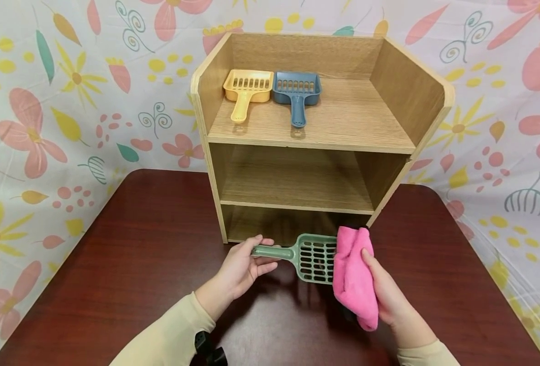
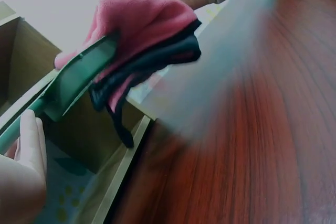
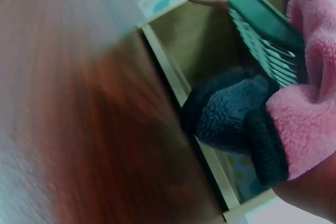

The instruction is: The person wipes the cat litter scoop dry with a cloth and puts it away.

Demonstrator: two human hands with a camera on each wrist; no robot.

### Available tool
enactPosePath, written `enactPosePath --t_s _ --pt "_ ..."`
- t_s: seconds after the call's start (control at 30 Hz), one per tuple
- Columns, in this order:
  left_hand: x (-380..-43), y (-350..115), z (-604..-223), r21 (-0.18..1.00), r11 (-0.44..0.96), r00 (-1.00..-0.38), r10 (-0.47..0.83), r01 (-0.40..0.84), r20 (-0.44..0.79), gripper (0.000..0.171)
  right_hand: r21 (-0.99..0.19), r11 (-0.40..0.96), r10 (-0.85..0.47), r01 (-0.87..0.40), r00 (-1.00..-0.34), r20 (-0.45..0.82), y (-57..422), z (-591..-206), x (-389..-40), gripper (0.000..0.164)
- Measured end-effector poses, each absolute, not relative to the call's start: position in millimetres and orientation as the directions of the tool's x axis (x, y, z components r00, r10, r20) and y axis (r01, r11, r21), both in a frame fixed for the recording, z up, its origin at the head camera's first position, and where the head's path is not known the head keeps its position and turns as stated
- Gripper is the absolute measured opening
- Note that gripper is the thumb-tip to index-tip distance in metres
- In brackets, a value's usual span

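My left hand (image 1: pixel 239 268) grips a green litter scoop (image 1: pixel 292 253) by its handle, fingers beneath and thumb along the end. The scoop's slotted head points right, held above the table in front of the shelf. A pink cloth (image 1: pixel 354 277) wraps the far end of the head, and my right hand (image 1: pixel 388 295) holds it there from the right. In the right wrist view, a dark blue-black fleecy part of the cloth (image 3: pixel 226 111) hangs below the pink. The left wrist view shows the scoop (image 2: pixel 79 77) side-on, its tip covered by cloth.
A wooden shelf unit (image 1: pixel 297 144) with three levels stands at the back of the dark red-brown table (image 1: pixel 160 229). On its top level, a yellow scoop (image 1: pixel 241 108) and a blue scoop (image 1: pixel 298 109) lie side by side at the left. A flower-patterned sheet (image 1: pixel 114 101) hangs behind.
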State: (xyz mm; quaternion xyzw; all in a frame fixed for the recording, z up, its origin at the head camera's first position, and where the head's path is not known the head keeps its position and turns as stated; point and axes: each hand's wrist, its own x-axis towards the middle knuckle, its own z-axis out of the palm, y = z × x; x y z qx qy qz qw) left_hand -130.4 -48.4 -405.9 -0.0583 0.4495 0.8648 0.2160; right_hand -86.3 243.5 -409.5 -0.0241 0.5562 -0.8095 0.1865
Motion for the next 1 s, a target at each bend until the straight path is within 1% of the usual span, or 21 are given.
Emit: enactPosePath --t_s 0.1,0.13,0.2,0.33,0.4,0.53,0.63,0.7,0.73,0.77,0.8,0.83,0.87,0.9,0.93,0.97,1.0 --pt "-129 -47 -406 0.757 -0.503 -0.904 0.31 -0.418 -0.293 0.024 -0.963 -0.142 -0.193 0.228 -0.961 -0.199 234 -412 -86 0.034" --pt "-129 -46 -406 0.76 -0.502 -0.908 0.301 -0.411 -0.292 0.023 -0.971 -0.099 -0.161 0.216 -0.967 -0.199 231 -412 -85 0.035" --pt "-128 -46 -406 0.773 -0.498 -0.917 0.277 -0.393 -0.287 0.023 -0.978 -0.047 -0.143 0.204 -0.97 -0.196 227 -411 -85 0.038" --pt "-125 -44 -406 0.805 -0.476 -0.932 0.251 -0.355 -0.262 0.026 -0.984 -0.026 -0.156 0.176 -0.973 -0.17 223 -406 -85 0.043" --pt "-124 -42 -407 0.817 -0.46 -0.931 0.269 -0.349 -0.246 0.028 -0.985 -0.028 -0.171 0.17 -0.972 -0.163 221 -404 -86 0.041" --pt "-124 -42 -410 0.84 -0.411 -0.911 0.352 -0.355 -0.213 0.032 -0.981 -0.064 -0.191 0.182 -0.967 -0.167 219 -403 -88 0.033" --pt "-127 -46 -413 0.885 -0.323 -0.888 0.423 -0.334 -0.18 0.037 -0.98 -0.063 -0.141 0.188 -0.974 -0.178 219 -403 -89 0.027" --pt "-128 -50 -413 0.936 -0.221 -0.874 0.464 -0.275 -0.147 0.037 -0.982 -0.039 -0.086 0.184 -0.98 -0.181 218 -404 -89 0.024" --pt "-128 -52 -412 0.963 -0.158 -0.869 0.481 -0.219 -0.119 0.037 -0.983 -0.023 -0.051 0.183 -0.982 -0.181 217 -405 -89 0.023" --pt "-128 -53 -411 0.989 -0.072 -0.868 0.491 -0.127 -0.075 0.035 -0.984 -0.008 -0.023 0.179 -0.984 -0.179 217 -405 -89 0.022" --pt "-128 -55 -409 1.0 0.02 -0.864 0.503 -0.006 -0.015 0.035 -0.984 0.004 0.003 0.18 -0.984 -0.18 216 -406 -90 0.021" --pt "-128 -55 -408 0.985 0.116 -0.855 0.515 0.129 0.051 0.034 -0.983 0.013 0.024 0.182 -0.983 -0.182 215 -406 -90 0.021" --pt "-128 -56 -406 0.936 0.21 -0.836 0.532 0.281 0.132 0.033 -0.982 0.021 0.044 0.185 -0.982 -0.184 214 -406 -90 0.022" --pt "-127 -56 -404 0.852 0.301 -0.809 0.549 0.428 0.213 0.033 -0.982 0.029 0.058 0.189 -0.981 -0.187 213 -406 -91 0.023" --pt "-127 -56 -403 0.74 0.377 -0.772 0.565 0.556 0.292 0.032 -0.981 0.035 0.068 0.191 -0.98 -0.188 212 -406 -91 0.025" --pt "-127 -56 -402 0.612 0.438 -0.727 0.579 0.658 0.368 0.032 -0.981 0.048 0.079 0.188 -0.98 -0.184 210 -406 -92 0.027" --pt "-126 -56 -402 0.498 0.471 -0.678 0.599 0.728 0.425 0.031 -0.98 0.07 0.096 0.184 -0.979 -0.177 209 -405 -92 0.03"
